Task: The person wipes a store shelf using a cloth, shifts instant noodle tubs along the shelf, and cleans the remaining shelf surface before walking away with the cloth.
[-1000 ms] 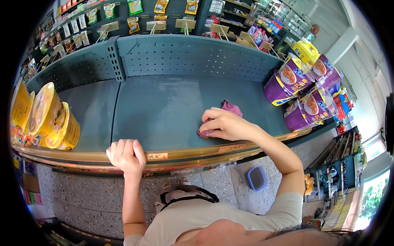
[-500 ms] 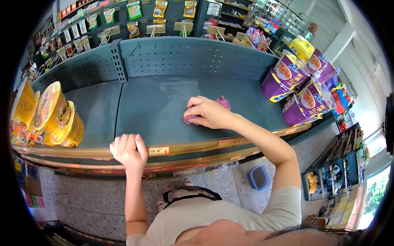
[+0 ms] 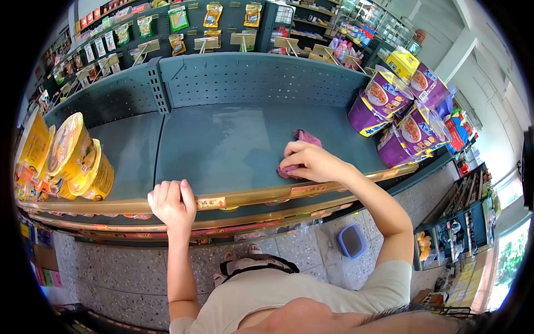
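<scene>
My right hand (image 3: 308,161) presses a purple cloth (image 3: 303,138) flat on the teal metal shelf (image 3: 222,145), right of its middle and close to the front. Part of the cloth sticks out beyond my fingers toward the back panel. My left hand (image 3: 172,203) grips the shelf's gold front rail (image 3: 245,195) beside a small price label (image 3: 211,203). The shelf surface around the cloth shows damp streaks.
Yellow instant-noodle bowls (image 3: 72,161) are stacked at the shelf's left end, purple noodle tubs (image 3: 392,111) at its right end. A perforated back panel (image 3: 256,78) rises behind. On the speckled floor below stands a blue bucket (image 3: 351,240). More snack racks hang beyond.
My right hand slid the cloth left toward the shelf's middle, then back right and nearer the front rail. My left hand stayed on the rail.
</scene>
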The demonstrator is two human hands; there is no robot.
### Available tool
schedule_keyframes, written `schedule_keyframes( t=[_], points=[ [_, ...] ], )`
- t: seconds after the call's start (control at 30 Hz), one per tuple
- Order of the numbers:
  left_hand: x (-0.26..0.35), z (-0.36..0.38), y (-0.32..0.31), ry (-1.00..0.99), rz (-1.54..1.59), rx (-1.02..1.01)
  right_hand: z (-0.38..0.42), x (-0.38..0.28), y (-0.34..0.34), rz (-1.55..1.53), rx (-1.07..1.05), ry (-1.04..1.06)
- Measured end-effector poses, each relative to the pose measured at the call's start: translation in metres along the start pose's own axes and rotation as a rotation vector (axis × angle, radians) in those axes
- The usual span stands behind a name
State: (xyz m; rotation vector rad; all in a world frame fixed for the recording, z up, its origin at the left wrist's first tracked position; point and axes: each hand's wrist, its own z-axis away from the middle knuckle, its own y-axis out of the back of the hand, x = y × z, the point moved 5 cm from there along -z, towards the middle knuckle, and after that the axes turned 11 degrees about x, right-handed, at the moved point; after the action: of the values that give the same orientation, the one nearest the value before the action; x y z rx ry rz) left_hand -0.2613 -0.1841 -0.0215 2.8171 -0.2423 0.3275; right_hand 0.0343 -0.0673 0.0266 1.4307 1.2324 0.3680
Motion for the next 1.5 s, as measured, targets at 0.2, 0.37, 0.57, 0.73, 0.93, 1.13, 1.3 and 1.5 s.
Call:
schedule_keyframes(
  t=[0.2, 0.37, 0.57, 0.73, 0.93, 1.13, 1.3, 1.5],
  points=[
    [0.001, -0.001, -0.001, 0.006, -0.011, -0.016, 0.003, 0.002, 0.005, -0.04, -0.054, -0.051],
    [0.0, 0.002, -0.003, 0.013, -0.031, -0.012, -0.017, 0.007, -0.004, -0.04, -0.013, -0.011],
    [0.001, 0.001, -0.003, -0.009, -0.027, 0.029, -0.052, 0.017, -0.014, -0.027, 0.021, 0.005],
    [0.0, 0.002, -0.002, -0.016, -0.019, 0.036, -0.08, 0.026, -0.021, -0.028, 0.048, 0.001],
    [0.001, 0.002, -0.002, -0.023, -0.028, 0.034, -0.099, 0.037, -0.03, 0.013, 0.115, -0.031],
    [0.002, 0.001, -0.001, -0.032, -0.015, 0.024, -0.088, 0.034, -0.03, 0.035, 0.157, 0.003],
    [0.001, 0.001, -0.001, -0.012, -0.022, -0.017, -0.071, 0.031, -0.023, 0.013, 0.145, -0.021],
    [0.001, 0.001, 0.0, -0.003, -0.027, -0.029, -0.044, 0.025, -0.011, 0.002, 0.093, -0.059]
  ],
)
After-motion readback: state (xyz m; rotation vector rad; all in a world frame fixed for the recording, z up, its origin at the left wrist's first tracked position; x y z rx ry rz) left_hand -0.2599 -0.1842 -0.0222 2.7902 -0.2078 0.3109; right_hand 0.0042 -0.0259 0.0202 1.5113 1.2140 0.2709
